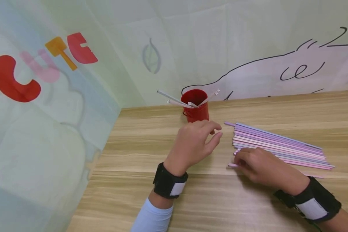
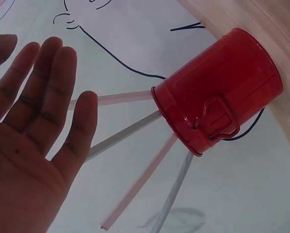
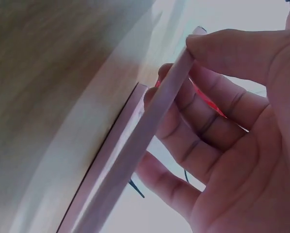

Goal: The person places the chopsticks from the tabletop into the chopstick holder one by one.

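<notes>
My right hand (image 1: 259, 166) pinches a thin pink straw-like stick (image 3: 135, 138) between thumb and fingers, close to one end; that end (image 1: 232, 165) pokes out left of the fingers in the head view. Beside it lies a row of pastel sticks (image 1: 278, 141) in pink, purple, blue and cream. My left hand (image 1: 192, 141) hovers with loosely bent fingers and nothing in them, in front of a small red bucket (image 1: 200, 113). Several pale pink and grey sticks (image 2: 140, 182) lean outward from the bucket's mouth. A metal handle (image 2: 222, 119) hangs at its side.
The wooden table (image 1: 127, 154) runs back to a printed cloth backdrop (image 1: 174, 58) just behind the bucket. Another cloth (image 1: 46, 129) with coloured letters borders the left side. One stick (image 1: 314, 176) shows near the right wrist strap.
</notes>
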The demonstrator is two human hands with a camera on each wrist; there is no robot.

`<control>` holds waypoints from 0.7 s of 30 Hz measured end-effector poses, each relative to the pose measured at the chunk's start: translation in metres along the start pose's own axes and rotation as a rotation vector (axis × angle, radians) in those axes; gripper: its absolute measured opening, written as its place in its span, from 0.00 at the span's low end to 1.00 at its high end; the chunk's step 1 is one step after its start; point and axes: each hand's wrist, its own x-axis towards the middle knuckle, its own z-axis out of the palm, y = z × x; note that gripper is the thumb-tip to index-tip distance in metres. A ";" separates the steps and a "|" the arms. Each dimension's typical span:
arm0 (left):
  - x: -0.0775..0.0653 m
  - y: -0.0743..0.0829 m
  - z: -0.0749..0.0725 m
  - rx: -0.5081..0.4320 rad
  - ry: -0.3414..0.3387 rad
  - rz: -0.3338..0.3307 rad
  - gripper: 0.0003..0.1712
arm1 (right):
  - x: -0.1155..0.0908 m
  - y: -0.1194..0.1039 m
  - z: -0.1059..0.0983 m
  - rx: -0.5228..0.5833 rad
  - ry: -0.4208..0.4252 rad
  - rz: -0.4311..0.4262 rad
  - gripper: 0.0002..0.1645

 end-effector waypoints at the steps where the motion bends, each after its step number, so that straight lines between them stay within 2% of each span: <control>1: 0.000 0.000 0.000 -0.003 -0.009 0.001 0.11 | 0.000 -0.001 -0.001 0.005 0.003 0.001 0.07; 10: 0.000 0.004 0.000 -0.076 -0.125 -0.013 0.15 | 0.005 -0.011 -0.010 0.066 0.051 -0.003 0.07; 16: 0.000 0.010 0.000 -0.214 -0.166 0.020 0.18 | 0.006 -0.017 -0.017 0.214 0.181 -0.067 0.16; 21: 0.000 0.013 -0.002 -0.264 -0.164 0.036 0.15 | 0.007 -0.021 -0.024 0.311 0.293 -0.102 0.22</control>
